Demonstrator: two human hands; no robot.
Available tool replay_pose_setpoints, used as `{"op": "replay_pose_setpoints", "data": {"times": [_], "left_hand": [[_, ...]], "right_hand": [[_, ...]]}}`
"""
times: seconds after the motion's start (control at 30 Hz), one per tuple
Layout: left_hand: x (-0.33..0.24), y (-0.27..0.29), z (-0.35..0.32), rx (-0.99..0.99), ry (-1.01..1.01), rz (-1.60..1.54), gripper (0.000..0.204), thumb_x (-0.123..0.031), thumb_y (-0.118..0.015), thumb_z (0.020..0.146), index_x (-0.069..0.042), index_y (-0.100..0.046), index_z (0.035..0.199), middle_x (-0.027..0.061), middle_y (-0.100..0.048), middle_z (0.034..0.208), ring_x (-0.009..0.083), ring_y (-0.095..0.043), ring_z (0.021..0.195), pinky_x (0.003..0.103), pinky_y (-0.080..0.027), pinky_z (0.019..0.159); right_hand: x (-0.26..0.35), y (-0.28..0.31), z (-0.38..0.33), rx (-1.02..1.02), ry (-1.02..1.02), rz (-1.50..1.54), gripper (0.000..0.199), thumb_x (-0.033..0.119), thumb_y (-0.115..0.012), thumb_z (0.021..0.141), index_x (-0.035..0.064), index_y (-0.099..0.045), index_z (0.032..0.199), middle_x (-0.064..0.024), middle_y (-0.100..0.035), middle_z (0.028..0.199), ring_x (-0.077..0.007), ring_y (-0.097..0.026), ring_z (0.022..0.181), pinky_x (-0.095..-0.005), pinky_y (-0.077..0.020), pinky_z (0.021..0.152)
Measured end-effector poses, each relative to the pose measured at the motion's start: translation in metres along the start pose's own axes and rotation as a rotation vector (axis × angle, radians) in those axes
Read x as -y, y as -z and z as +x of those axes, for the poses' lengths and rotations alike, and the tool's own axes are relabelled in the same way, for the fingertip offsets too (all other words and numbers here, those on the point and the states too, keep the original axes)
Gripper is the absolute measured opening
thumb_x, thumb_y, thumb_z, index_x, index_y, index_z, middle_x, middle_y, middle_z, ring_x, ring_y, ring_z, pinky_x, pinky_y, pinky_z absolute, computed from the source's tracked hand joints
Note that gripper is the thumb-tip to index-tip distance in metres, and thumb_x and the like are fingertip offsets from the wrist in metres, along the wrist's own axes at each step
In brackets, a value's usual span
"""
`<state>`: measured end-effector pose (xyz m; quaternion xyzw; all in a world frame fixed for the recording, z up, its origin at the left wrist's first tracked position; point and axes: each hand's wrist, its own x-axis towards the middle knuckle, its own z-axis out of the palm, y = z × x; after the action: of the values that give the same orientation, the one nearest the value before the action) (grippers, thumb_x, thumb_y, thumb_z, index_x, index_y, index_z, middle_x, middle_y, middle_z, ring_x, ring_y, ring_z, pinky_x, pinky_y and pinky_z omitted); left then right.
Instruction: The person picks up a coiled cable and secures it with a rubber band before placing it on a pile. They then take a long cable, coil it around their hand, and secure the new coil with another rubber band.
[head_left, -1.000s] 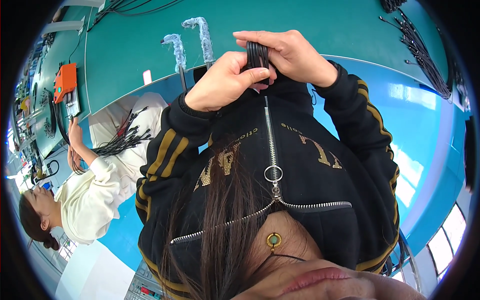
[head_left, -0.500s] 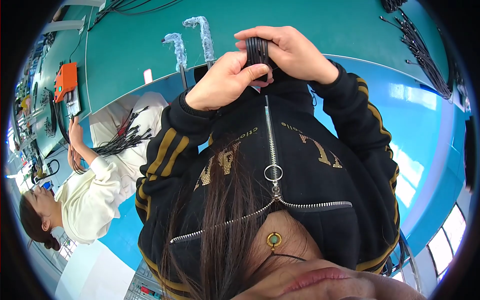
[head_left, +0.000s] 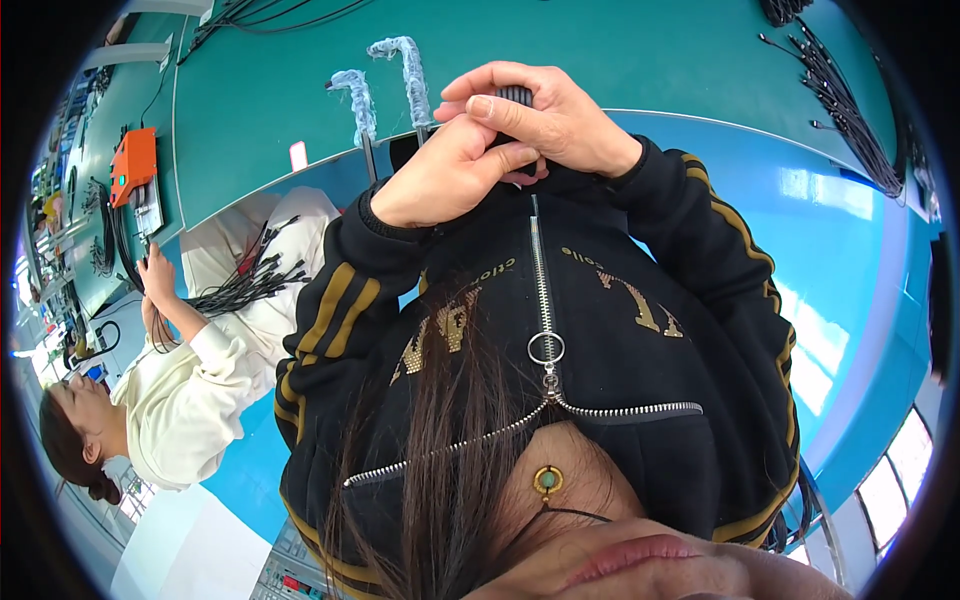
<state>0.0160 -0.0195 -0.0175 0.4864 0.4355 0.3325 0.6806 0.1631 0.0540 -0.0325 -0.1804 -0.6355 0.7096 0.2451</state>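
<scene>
Black coiled cable (head_left: 515, 96) is lying between the left hand (head_left: 445, 172), which is gripping its nearer end, and the right hand (head_left: 568, 122), which is wrapping over its farther end, thumb pointing left, the cable's long axis apparently running away from the jacket (head_left: 620, 370).

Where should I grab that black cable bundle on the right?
Probably around the lower half of the bundle, coming from the left, where the right hand is: the strands gather low down, while the upper end splays apart.
</scene>
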Motion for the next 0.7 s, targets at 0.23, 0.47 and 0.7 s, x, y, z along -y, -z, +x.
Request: {"op": "replay_pose_setpoints", "data": {"times": [0.23, 0.47, 0.7], "left_hand": [[0.0048, 0.0019, -0.0042, 0.045, -0.029, -0.094, 0.019, -0.011, -0.054, 0.094, 0.006, -0.057, 0.103, 0.0102, -0.063, 0.096, 0.0169, -0.064, 0.089, 0.028, -0.054, 0.080], [0.0024, -0.0061, -0.0071, -0.058, -0.046, -0.038, 0.017, -0.010, -0.055, 0.093, 0.005, -0.057, 0.098, 0.0084, -0.063, 0.089, 0.0133, -0.062, 0.079, 0.025, -0.052, 0.072], [0.0030, -0.0035, -0.0055, -0.046, -0.104, 0.148, 0.014, -0.010, -0.055, 0.093, 0.004, -0.057, 0.095, 0.0059, -0.061, 0.080, 0.0097, -0.056, 0.068, 0.023, -0.046, 0.061]], "right_hand": [[0.0003, -0.0021, 0.0005, 0.006, 0.022, -0.082, 0.027, 0.022, -0.053, 0.095, -0.0002, -0.061, 0.108, -0.0115, -0.068, 0.100, -0.0156, -0.063, 0.094, -0.0272, -0.0513, 0.082], [0.0006, -0.0049, 0.0001, -0.040, 0.024, -0.030, 0.025, 0.019, -0.053, 0.094, -0.0017, -0.061, 0.107, -0.0118, -0.068, 0.100, -0.0155, -0.064, 0.092, -0.0276, -0.0516, 0.082], [-0.0006, -0.0045, -0.0005, -0.065, 0.061, 0.018, 0.025, 0.019, -0.055, 0.094, -0.0027, -0.060, 0.106, -0.0133, -0.068, 0.100, -0.0164, -0.064, 0.092, -0.0289, -0.0522, 0.082]]}}
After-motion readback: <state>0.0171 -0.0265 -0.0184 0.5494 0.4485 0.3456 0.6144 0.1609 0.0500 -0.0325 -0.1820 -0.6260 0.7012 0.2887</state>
